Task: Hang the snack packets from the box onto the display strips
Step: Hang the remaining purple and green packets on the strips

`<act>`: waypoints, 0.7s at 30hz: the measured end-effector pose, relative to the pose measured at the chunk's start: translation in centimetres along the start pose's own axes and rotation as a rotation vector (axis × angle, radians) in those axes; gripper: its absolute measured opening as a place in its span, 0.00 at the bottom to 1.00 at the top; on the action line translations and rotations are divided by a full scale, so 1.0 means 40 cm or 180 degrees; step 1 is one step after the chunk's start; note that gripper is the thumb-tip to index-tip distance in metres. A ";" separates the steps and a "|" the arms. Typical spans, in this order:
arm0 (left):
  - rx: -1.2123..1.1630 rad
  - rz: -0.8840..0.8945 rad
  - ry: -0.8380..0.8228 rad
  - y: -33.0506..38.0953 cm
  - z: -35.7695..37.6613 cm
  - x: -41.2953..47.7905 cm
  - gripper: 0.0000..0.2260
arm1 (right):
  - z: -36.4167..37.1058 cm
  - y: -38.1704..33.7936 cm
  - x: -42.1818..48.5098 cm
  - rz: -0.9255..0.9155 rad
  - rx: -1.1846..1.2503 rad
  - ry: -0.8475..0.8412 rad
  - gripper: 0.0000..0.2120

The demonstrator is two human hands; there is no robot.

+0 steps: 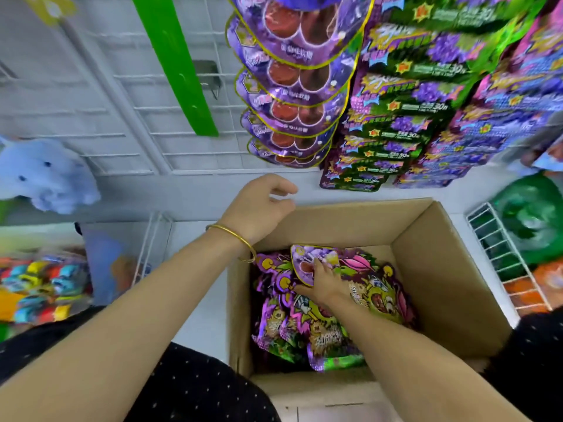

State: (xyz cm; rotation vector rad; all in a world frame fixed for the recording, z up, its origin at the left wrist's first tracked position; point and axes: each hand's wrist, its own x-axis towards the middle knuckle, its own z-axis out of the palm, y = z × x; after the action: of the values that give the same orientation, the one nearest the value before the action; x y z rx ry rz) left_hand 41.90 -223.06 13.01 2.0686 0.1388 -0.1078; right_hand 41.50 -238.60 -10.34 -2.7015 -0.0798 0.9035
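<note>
As I look down through the head camera, the right hand (326, 284) is low inside the cardboard box (441, 269) at lower centre of the frame. Its fingers are spread over a rounded purple packet (307, 255) and the thumb is tucked at its near edge, so it holds that packet. The packet lies on top of a heap of loose packets (329, 330) (purple, green and pink, all overlapping) covering much of the box's floor. The left hand (262, 205), with a gold bangle (240, 239) on its wrist, hovers over the box's far left corner, fingers loosely curled round nothing. At upper centre a column of hung purple packets (292, 83) overlaps downward, with green-and-purple packets (405, 95) hanging just right of it. A bare green strip (179, 71) slants to their left.
</note>
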 end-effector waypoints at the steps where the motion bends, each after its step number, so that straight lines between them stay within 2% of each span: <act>1: -0.0018 -0.0014 0.0018 -0.001 -0.002 0.001 0.09 | 0.011 -0.006 -0.004 0.0117 -0.0178 0.0084 0.43; 3: -0.0011 -0.0053 0.0016 -0.005 -0.005 0.004 0.08 | 0.021 -0.012 -0.013 0.0125 -0.0628 0.0412 0.33; 5: 0.0021 -0.0065 0.0009 -0.010 -0.005 0.005 0.08 | 0.004 -0.008 -0.013 -0.0128 -0.0921 0.0765 0.20; 7: 0.0003 -0.0136 -0.0011 -0.011 -0.003 0.003 0.08 | -0.034 0.011 -0.019 -0.0418 -0.0866 0.0950 0.14; 12: -0.0263 -0.0812 -0.0265 -0.016 0.016 -0.005 0.08 | -0.164 0.085 -0.055 -0.0768 0.0751 0.1016 0.14; 14: -0.0646 -0.1408 -0.0362 -0.021 0.034 -0.007 0.17 | -0.222 0.088 -0.089 -0.0984 0.1378 0.1028 0.14; 16: -0.1435 -0.2123 -0.0455 -0.022 0.047 -0.010 0.27 | -0.277 0.061 -0.142 -0.1273 0.1899 0.0938 0.14; 18: -0.2310 -0.2620 -0.0625 -0.014 0.052 -0.014 0.34 | -0.321 0.020 -0.200 -0.1709 0.1978 0.0855 0.13; 19: -0.2598 -0.2708 -0.0698 -0.012 0.053 -0.015 0.33 | -0.335 0.002 -0.223 -0.1936 0.1871 0.0799 0.13; 21: -0.2659 -0.2561 -0.0689 -0.012 0.055 -0.013 0.22 | -0.353 -0.024 -0.251 -0.2304 0.1507 0.0680 0.14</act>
State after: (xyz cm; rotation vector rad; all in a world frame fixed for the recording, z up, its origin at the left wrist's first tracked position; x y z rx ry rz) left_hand 41.26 -224.78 11.61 1.0641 0.7416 -0.6443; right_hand 41.91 -242.72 6.51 -2.0584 -0.6564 0.3489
